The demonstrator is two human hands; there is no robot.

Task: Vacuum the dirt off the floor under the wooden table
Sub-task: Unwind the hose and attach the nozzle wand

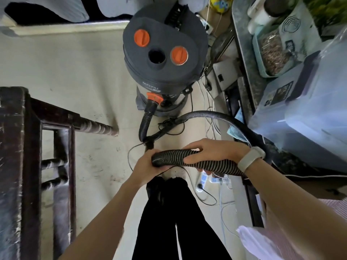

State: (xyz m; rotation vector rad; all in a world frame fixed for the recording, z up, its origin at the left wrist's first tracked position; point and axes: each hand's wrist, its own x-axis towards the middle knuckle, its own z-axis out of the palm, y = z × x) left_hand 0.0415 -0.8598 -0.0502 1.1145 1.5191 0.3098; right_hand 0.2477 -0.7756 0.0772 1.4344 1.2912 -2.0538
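vacuum hose (187, 158) gripped by both: right hand (216, 151) curled around it, left hand (148, 166) clasping its open end.

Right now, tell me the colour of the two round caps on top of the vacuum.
Orange caps, on the dark grey vacuum; head view.

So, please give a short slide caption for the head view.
Both hands grip the vacuum hose before the vacuum cleaner.
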